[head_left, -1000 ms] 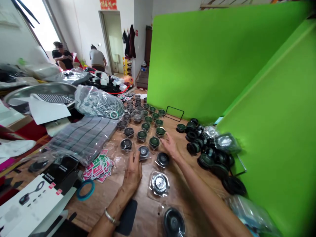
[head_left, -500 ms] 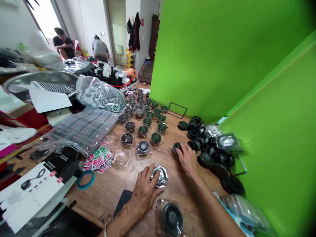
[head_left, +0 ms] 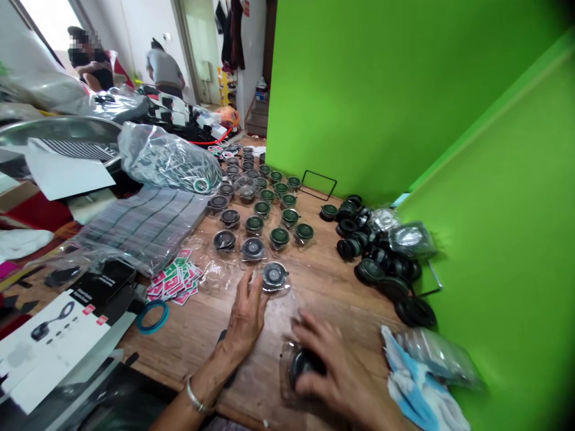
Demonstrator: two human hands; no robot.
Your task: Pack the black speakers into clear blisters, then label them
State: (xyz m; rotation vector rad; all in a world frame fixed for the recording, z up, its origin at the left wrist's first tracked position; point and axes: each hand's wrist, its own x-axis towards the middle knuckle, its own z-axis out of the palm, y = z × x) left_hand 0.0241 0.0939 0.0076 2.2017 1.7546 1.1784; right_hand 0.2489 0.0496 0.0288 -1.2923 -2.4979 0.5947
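My left hand (head_left: 246, 317) lies on the wooden table with fingers stretched out. Its fingertips are beside a round black lidded piece in clear packaging (head_left: 275, 276); contact is unclear. My right hand (head_left: 335, 365), blurred, spreads its thumb and fingers over another packaged black round piece (head_left: 304, 366) near the front edge. The hand covers part of that piece, and a firm grip does not show. Beyond both hands, several similar packaged pieces stand in rows, the nearest right one (head_left: 304, 232) among them. An empty-looking clear shell (head_left: 216, 275) sits left of the rows.
Unpackaged black round pieces (head_left: 375, 272) are heaped by the green wall (head_left: 359, 90). A blue-and-white cloth (head_left: 417, 383) lies at right. Stacked plastic sheets (head_left: 139, 221), cards (head_left: 177, 278), a blue ring (head_left: 153, 316) and printed box (head_left: 58, 347) crowd the left. Two people are behind.
My right hand has left a packaged piece by the rows and come back toward the front piece. The piece under my left hand has moved forward, and that hand is now at its near side.
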